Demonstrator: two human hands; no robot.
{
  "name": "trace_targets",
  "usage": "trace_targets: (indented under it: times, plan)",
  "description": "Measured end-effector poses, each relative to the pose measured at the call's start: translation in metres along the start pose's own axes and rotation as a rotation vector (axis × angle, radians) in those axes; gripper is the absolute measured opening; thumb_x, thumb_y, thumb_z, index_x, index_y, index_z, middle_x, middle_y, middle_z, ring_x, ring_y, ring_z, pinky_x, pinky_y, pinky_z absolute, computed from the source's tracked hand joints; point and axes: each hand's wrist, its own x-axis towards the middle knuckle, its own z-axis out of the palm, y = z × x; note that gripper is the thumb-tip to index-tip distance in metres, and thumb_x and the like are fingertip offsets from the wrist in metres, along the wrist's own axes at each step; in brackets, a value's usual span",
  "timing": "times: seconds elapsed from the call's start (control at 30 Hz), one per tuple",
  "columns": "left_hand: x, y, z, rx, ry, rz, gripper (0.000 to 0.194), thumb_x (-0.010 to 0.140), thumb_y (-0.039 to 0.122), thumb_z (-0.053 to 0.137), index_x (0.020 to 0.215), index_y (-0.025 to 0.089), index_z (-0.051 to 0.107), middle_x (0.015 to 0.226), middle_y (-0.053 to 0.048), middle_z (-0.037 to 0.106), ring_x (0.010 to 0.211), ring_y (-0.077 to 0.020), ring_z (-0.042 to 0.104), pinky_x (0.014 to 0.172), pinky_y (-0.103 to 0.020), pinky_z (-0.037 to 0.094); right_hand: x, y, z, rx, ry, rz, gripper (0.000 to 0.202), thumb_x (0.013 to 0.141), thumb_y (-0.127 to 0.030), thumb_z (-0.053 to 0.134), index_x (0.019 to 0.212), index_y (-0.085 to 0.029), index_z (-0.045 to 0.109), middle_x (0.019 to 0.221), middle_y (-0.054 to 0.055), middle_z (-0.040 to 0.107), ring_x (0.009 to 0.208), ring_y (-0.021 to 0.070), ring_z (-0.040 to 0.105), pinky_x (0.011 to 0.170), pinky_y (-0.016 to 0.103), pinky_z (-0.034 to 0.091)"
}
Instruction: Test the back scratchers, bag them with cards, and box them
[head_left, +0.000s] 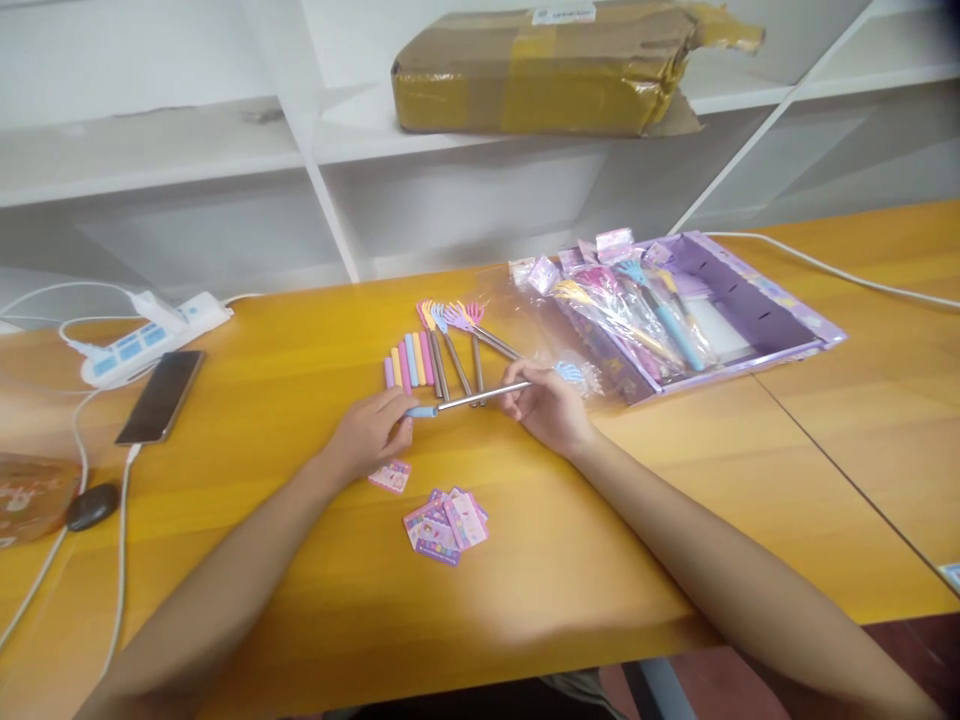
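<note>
My left hand is closed around a light-blue handle sleeve. Its tip meets the end of a thin metal rod; whether the rod is inside it I cannot tell. In my right hand is that rod, part of a back scratcher with a blue hand-shaped head pointing right. Just beyond the rod lie several back scratchers with bare metal rods and coloured heads. Beside them, pink, yellow and blue handle sleeves form a row. Printed cards are piled nearer me, with another card by my left hand.
A purple box at the right holds bagged back scratchers. Leftward are a phone, a power strip, white cables and a dark mouse-like object. A taped carton sits on the shelf above.
</note>
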Motion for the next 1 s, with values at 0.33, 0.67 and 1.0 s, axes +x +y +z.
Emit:
trace_targets:
  times: [0.33, 0.67, 1.0]
  plan:
    - [-0.0006, 0.0, 0.0006, 0.007, 0.017, -0.016, 0.029, 0.106, 0.016, 0.048, 0.126, 0.02, 0.069, 0.093, -0.004, 0.068, 0.075, -0.0166, 0.063, 0.071, -0.028, 0.05, 0.0011, 0.005, 0.0018, -0.063, 0.026, -0.057, 0.026, 0.09, -0.044, 0.077, 0.084, -0.019, 0.074, 0.067, 0.002, 0.072, 0.056, 0.0132, 0.059, 0.054, 0.024, 0.045]
    - [-0.0011, 0.0001, -0.0009, 0.235, 0.087, 0.069, 0.049, 0.101, 0.009, 0.052, 0.143, 0.028, 0.067, 0.091, -0.001, 0.071, 0.066, -0.0137, 0.058, 0.06, -0.026, 0.041, -0.0008, 0.0067, -0.0001, -0.177, 0.036, -0.117, 0.034, 0.091, -0.055, 0.079, 0.089, -0.021, 0.074, 0.073, 0.002, 0.07, 0.061, 0.0154, 0.058, 0.059, 0.028, 0.046]
    - [0.0002, 0.0043, 0.003, 0.2, 0.137, 0.017, 0.035, 0.097, 0.011, 0.055, 0.125, 0.023, 0.073, 0.09, 0.0, 0.078, 0.061, -0.0128, 0.063, 0.057, -0.025, 0.045, -0.0034, 0.0078, 0.0042, -0.225, -0.028, -0.113, 0.039, 0.094, -0.061, 0.076, 0.094, -0.022, 0.074, 0.078, 0.004, 0.075, 0.064, 0.0176, 0.062, 0.064, 0.031, 0.05]
